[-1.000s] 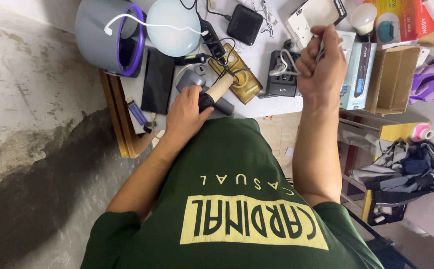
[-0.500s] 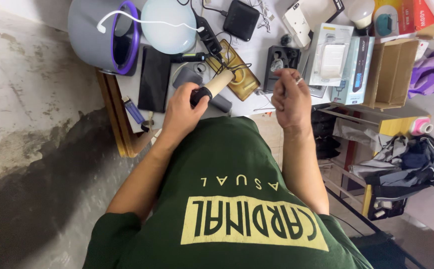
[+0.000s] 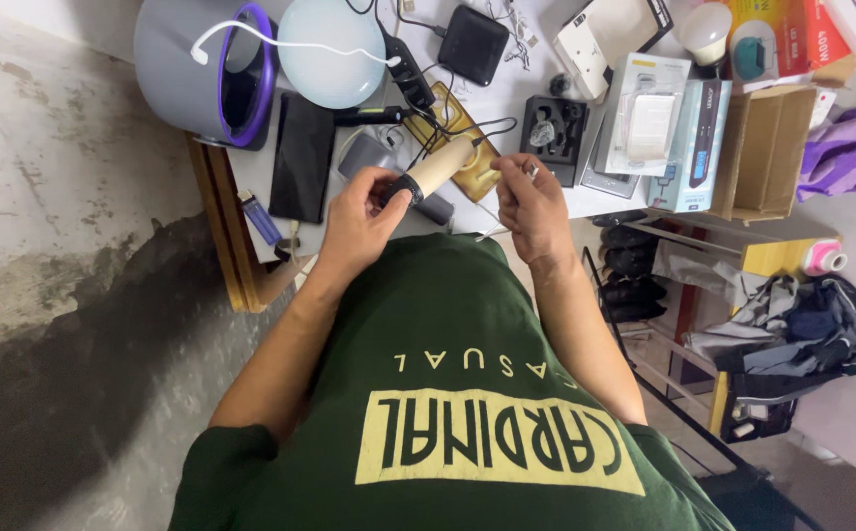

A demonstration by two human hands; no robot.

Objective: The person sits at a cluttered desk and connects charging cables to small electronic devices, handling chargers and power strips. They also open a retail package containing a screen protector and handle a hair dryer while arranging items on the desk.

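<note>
Head view: left hand point(image 3: 359, 221) wrapped around black grip of wooden-handled tool point(image 3: 435, 169), long axis slanting far-right toward right hand point(image 3: 531, 202). Right hand pinched on thin wire point(image 3: 495, 218), just beside tool's far tip, nearer than left. Both above near edge of cluttered tabletop point(image 3: 526, 84), amber case point(image 3: 459, 123) beneath.

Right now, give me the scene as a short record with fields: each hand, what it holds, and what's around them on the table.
left hand: gripping a tool with a pale wooden handle and a black collar
right hand: fingers pinched near the tool's far end; what they hold is too small to tell
table: white top
behind hands: amber tray, black phone, grey cylinder with purple rim, pale dome lamp
right side: open cardboard box
</note>
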